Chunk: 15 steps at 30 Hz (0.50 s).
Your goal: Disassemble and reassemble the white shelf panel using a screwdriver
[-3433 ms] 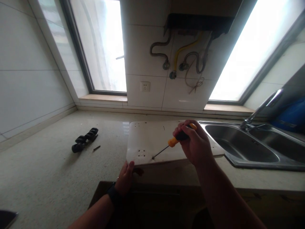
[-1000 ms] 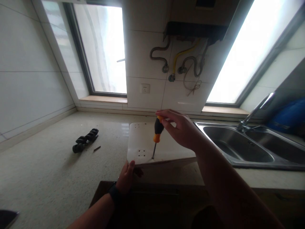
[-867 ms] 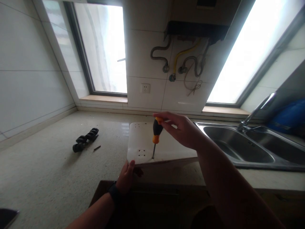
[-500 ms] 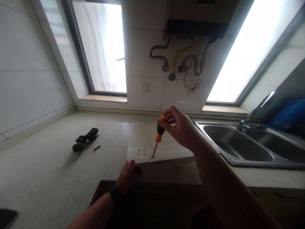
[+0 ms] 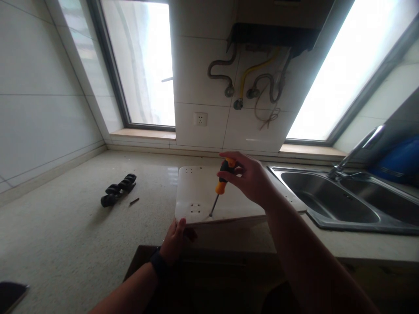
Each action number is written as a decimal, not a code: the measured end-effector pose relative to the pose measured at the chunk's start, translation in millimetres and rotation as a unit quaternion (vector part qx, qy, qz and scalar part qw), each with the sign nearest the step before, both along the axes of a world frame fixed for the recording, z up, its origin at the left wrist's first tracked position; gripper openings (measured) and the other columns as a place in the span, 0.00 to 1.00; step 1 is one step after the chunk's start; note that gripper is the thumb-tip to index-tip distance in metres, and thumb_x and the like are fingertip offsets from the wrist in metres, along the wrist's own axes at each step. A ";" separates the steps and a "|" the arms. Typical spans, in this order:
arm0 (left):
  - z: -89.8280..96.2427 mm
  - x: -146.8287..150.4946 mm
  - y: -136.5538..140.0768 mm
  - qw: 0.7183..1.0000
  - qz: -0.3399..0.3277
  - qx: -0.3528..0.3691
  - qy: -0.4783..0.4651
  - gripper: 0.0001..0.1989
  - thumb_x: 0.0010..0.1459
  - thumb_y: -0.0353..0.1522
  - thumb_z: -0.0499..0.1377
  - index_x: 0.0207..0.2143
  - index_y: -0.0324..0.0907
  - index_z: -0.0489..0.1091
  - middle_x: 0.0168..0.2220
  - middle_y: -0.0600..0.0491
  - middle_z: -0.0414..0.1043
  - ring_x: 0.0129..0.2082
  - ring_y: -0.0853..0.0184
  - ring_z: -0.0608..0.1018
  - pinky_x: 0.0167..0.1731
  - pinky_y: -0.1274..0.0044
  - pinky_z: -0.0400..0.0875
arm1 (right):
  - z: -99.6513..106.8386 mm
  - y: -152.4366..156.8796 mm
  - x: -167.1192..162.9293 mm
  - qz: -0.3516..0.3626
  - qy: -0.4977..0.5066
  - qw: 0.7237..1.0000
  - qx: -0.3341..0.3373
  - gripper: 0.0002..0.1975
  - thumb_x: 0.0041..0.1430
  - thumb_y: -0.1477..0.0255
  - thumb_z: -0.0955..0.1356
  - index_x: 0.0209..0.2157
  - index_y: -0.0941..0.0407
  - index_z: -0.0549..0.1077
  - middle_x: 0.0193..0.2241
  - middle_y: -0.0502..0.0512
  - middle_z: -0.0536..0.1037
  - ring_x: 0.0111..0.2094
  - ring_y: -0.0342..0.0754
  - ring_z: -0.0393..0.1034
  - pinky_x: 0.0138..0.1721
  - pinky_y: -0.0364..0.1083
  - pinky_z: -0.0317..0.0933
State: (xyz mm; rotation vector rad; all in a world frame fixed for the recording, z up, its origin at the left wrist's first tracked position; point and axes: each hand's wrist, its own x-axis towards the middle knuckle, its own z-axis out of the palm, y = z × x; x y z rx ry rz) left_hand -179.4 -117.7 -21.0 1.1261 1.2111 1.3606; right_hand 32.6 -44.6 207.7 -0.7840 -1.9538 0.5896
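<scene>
A white panel (image 5: 196,187) with rounded corners and small groups of holes lies on the countertop, its near edge over the front. My right hand (image 5: 247,176) is closed around the orange and black handle of a screwdriver (image 5: 222,176). The tool leans slightly, and its tip meets the panel close to the near edge. At the panel's near left corner, my left hand (image 5: 174,237) grips the edge, thumb on top and fingers underneath. Whether a screw sits under the tip is too small to make out.
Several black casters (image 5: 118,190) stand in a row on the countertop (image 5: 75,226) at the left, beside a small metal rod (image 5: 134,201). A double sink (image 5: 327,196) with a faucet (image 5: 356,150) is at the right. Hoses (image 5: 219,72) hang from a wall unit above.
My right hand has turned slightly on the screwdriver, with the index finger now stretched over the handle's top. The left hand keeps its hold on the panel. The whole view has shifted slightly.
</scene>
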 end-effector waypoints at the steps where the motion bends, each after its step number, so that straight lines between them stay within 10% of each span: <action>1: 0.7 0.0 0.1 1.000 0.000 0.003 0.002 0.32 0.60 0.60 0.49 0.37 0.39 0.67 0.23 0.50 0.76 0.22 0.63 0.78 0.27 0.71 0.74 | -0.8 0.6 -0.3 0.005 0.005 1.000 0.000 0.23 0.54 0.65 0.75 0.51 0.54 0.75 0.37 0.53 0.76 0.34 0.46 0.75 0.39 0.49 0.75; 9: 6.0 1.2 -0.8 1.000 0.005 0.002 -0.002 0.32 0.58 0.61 0.50 0.35 0.40 0.68 0.22 0.50 0.75 0.21 0.63 0.77 0.25 0.71 0.74 | -10.2 5.8 9.6 0.238 0.017 0.966 -0.102 0.30 0.63 0.73 0.67 0.65 0.46 0.57 0.58 0.59 0.69 0.53 0.50 0.73 0.54 0.55 0.69; 15: 8.7 1.5 -1.7 1.000 0.011 -0.005 0.001 0.33 0.57 0.62 0.50 0.35 0.40 0.68 0.21 0.50 0.76 0.21 0.62 0.77 0.25 0.71 0.74 | -12.9 4.3 -4.0 0.037 0.015 0.999 -0.028 0.26 0.51 0.66 0.77 0.50 0.52 0.69 0.34 0.49 0.73 0.31 0.43 0.73 0.33 0.44 0.71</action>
